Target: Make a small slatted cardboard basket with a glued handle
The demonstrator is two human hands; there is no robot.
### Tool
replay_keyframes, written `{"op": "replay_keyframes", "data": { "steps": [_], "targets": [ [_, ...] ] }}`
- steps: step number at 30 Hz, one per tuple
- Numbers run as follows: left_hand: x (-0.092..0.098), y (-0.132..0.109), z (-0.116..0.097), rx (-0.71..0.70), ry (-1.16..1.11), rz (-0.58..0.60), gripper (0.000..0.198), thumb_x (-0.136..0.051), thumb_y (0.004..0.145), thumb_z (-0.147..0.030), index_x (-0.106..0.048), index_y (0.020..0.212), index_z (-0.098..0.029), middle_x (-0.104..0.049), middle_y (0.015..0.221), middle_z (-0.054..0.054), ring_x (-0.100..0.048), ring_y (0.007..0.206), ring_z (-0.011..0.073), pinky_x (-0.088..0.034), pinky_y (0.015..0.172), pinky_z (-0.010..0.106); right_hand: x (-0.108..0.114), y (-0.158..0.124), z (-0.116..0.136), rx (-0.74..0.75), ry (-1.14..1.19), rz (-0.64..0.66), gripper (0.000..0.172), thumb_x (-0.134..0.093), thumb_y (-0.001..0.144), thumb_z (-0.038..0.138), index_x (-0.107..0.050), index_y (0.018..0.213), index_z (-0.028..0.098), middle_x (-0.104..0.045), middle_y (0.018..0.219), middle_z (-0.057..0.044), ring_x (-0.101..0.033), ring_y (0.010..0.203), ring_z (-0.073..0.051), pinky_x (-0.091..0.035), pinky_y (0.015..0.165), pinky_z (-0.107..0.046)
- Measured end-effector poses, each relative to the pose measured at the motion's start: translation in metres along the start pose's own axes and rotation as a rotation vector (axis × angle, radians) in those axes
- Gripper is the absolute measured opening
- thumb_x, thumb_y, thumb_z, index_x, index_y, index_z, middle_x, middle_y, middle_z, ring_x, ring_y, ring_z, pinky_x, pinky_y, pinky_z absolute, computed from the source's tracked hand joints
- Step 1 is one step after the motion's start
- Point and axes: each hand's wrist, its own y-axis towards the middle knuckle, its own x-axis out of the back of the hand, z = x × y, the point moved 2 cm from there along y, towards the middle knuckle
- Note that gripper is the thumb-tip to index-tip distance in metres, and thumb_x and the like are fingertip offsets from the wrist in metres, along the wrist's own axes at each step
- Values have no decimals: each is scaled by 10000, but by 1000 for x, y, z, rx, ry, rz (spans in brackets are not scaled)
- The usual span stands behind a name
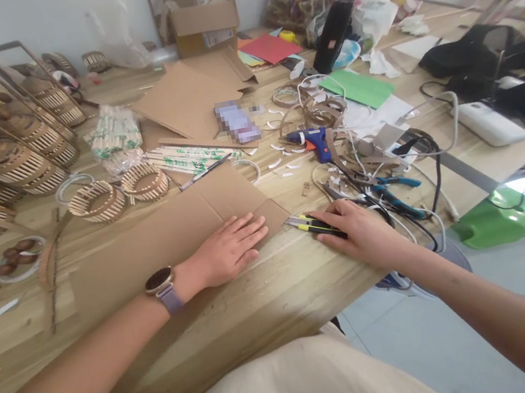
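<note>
Left hand point(231, 248), centre frame: flat, released, on brown cardboard sheet point(159, 242). Right hand point(360, 233) grasps yellow-and-black utility knife point(308, 223) (blade unseen); a slip could cut nearby left fingers point(252, 225).

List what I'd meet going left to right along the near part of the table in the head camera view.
Dish of brown beads → wristwatch → left hand, flat on the cardboard sheet → yellow-and-black utility knife → right hand → blue-handled pliers → green plastic object.

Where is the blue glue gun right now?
In the head view, the blue glue gun lies on the table right of centre, beyond the right hand, beside coiled cardboard strips.
</note>
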Motion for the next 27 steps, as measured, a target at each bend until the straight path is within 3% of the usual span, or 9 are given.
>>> {"op": "replay_keyframes", "data": {
  "steps": [7,18,27],
  "targets": [
    [-6,-22,15,-42,57,-61,497,-247,1049,-467,-358,1512,-328,-299,1608,-21,-174,1514,242,-26,1228,478,-2,-1,2,-24,24,-6,476,-474,943,400,-615,1338,174,-598,985,-131,-598,919,-286,-514,799,-420],
    [-9,-21,13,-30,55,-92,488,-254,1048,-474,-362,1507,-348,-323,1598,-33,-195,1508,231,-28,1224,461,-8,-14,11,-61,24,-19,488,-464,955,416,-603,1358,179,-573,987,-132,-574,936,-287,-510,850,-434],
    [-5,0,7,44,29,-39,515,-247,1046,-465,-344,1523,-297,-288,1612,1,-201,1503,285,-100,1209,518,-1,10,-5,-72,53,-56,447,-509,929,434,-646,1300,225,-617,1023,-120,-613,947,-290,-525,860,-450]
  ]
}}
